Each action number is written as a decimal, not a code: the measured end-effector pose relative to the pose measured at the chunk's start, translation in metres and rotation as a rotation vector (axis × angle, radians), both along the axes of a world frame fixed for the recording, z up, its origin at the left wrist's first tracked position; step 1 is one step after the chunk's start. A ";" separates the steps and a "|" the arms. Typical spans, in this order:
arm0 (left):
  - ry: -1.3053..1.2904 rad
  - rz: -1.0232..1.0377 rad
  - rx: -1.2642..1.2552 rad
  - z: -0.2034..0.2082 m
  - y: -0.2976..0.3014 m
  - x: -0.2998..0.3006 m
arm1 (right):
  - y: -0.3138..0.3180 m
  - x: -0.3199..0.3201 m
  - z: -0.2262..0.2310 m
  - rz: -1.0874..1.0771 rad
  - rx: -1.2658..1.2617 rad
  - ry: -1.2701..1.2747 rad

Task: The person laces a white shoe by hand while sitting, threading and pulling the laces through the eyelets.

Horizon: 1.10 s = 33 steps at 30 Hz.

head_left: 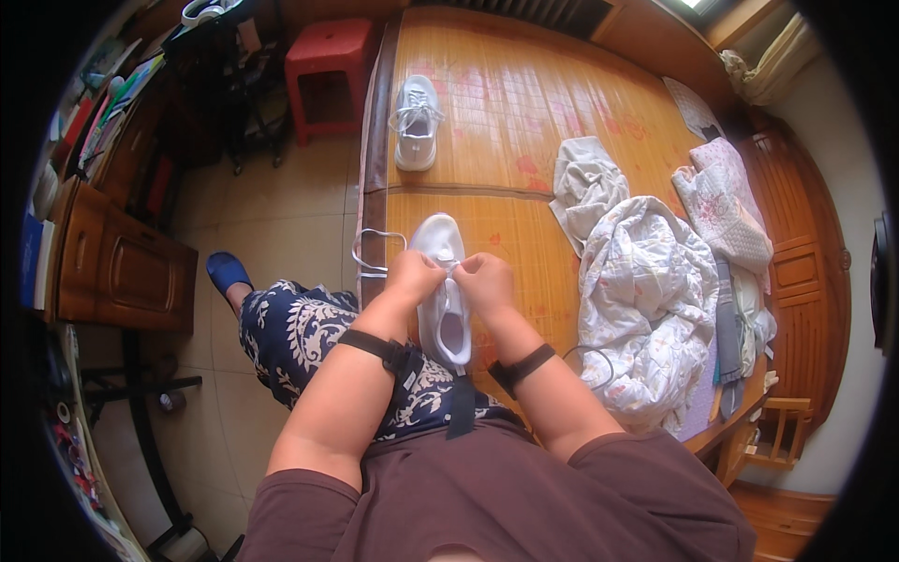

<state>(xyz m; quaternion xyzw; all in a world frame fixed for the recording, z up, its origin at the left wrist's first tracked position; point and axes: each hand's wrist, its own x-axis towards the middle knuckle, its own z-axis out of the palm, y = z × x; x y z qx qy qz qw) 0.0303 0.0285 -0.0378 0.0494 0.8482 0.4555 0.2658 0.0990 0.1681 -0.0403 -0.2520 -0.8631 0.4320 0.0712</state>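
A white sneaker (pixel 436 229) rests in front of me on the bed, its toe pointing away and its opening toward me. My left hand (pixel 416 275) is closed in a pinch over the lacing, from the left side. From the right, my right hand (pixel 486 282) pinches at the same spot, its fingertips close to the left ones. Between them is a bit of white shoelace, partly hidden by the fingers. A loose length of white shoelace (pixel 356 251) curls over the bed's left edge. Farther off stands a second white sneaker (pixel 416 126), with a lace through its eyelets.
A bamboo-like mat (pixel 487 103) covers the bed. To the right lie a rumpled white quilt (pixel 637 290), a grey cloth (pixel 588 178) and folded bedding (pixel 726 201). Left of the bed are a red stool (pixel 328 70) and a wooden cabinet (pixel 131 267). A blue slipper (pixel 228 271) is on my foot.
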 end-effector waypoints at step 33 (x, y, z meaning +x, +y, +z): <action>-0.017 -0.052 0.119 0.003 0.009 0.006 | 0.019 0.016 -0.002 -0.001 -0.708 -0.084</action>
